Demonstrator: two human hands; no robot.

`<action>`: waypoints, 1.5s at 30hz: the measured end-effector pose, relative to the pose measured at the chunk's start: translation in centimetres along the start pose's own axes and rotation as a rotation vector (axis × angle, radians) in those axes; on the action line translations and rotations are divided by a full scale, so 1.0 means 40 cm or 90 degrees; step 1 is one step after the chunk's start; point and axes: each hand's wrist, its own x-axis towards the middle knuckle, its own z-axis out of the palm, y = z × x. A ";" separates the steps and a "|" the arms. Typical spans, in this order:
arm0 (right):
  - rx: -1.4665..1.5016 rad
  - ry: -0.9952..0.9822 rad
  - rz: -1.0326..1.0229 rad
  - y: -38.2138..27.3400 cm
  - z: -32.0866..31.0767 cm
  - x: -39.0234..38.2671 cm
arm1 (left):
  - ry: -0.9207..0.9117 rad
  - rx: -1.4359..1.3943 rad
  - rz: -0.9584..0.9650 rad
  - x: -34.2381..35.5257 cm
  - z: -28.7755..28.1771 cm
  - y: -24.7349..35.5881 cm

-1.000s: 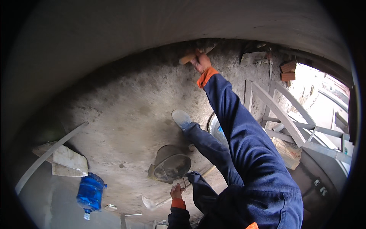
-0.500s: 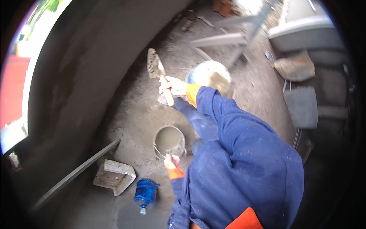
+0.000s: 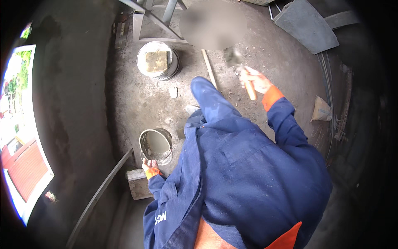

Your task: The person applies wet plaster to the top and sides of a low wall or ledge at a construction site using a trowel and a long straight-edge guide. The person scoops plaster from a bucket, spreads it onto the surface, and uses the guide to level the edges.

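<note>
My right hand (image 3: 257, 81) is closed round the wooden handle of a trowel (image 3: 250, 89). Its blade points away from me over the gritty floor, blurred, so I cannot tell how much mortar is on it. Lower left, my left hand (image 3: 151, 163) has its fingers curled at the near rim of a bucket (image 3: 168, 137), by its wire handle. Wet grey mortar (image 3: 156, 143) lies inside the bucket, which is tilted slightly.
A white-topped drum (image 3: 143, 62) with a yellowish block (image 3: 157, 61) on it stands ahead. Metal trestle legs (image 3: 138, 25) are beyond it, and a stick (image 3: 209, 68) lies near my leg. A long bar (image 3: 99, 193) and a wooden box piece (image 3: 139, 186) sit by the left wall.
My view has turned to the right. My right hand has swung the trowel from the wall side out to the right. My left hand stays at the bucket.
</note>
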 end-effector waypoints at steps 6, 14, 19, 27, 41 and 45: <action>0.144 0.212 -0.113 -0.056 -0.368 -0.206 | -0.114 0.029 -0.212 0.000 0.011 -0.089; 0.261 0.192 -0.179 -0.154 -0.800 -0.029 | -0.104 0.037 -0.020 -0.142 0.340 -0.309; 0.235 0.127 -0.095 -0.379 -0.936 0.141 | -0.047 0.016 0.029 -0.378 0.602 -0.348; 0.111 -0.029 -0.034 -0.898 -1.006 0.574 | -0.013 -0.027 0.044 -0.614 1.063 -0.415; -0.068 -0.156 0.037 -1.917 -0.829 1.461 | -0.075 0.047 -0.008 -0.749 2.356 -0.118; -0.005 -0.136 0.028 -2.138 -0.777 1.753 | -0.134 0.098 0.037 -0.822 2.745 0.114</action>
